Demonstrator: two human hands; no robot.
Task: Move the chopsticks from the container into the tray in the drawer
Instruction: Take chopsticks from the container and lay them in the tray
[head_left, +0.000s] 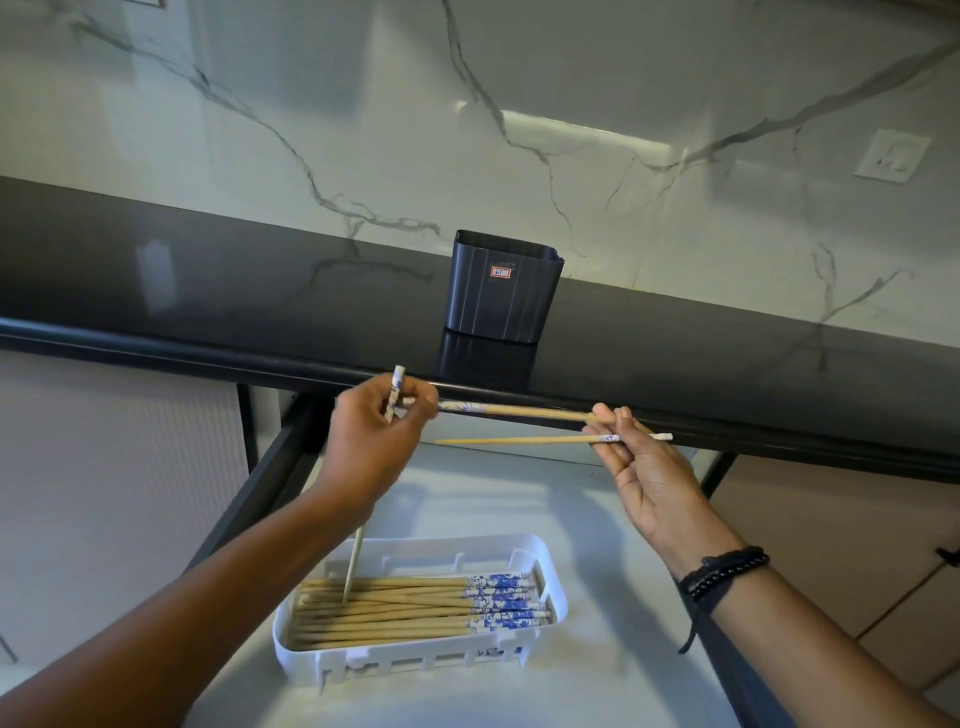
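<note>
A dark ribbed container (503, 288) stands on the black countertop; its inside is hidden. Below it, in the open drawer, a white tray (415, 660) holds several wooden chopsticks (405, 608) with blue-patterned ends to the right. My left hand (374, 441) grips two chopsticks: one hangs almost upright (356, 558) with its tip over the tray, the other (530, 412) runs level to the right. My right hand (631, 462) pinches a third chopstick (514, 440) that points left, and its fingertips meet the tip of the level one.
The black countertop edge (156, 353) runs across the view just above both hands. The drawer has a pale floor (519, 499) and dark side rails (260, 488). A marble backsplash with a wall outlet (891, 156) stands behind.
</note>
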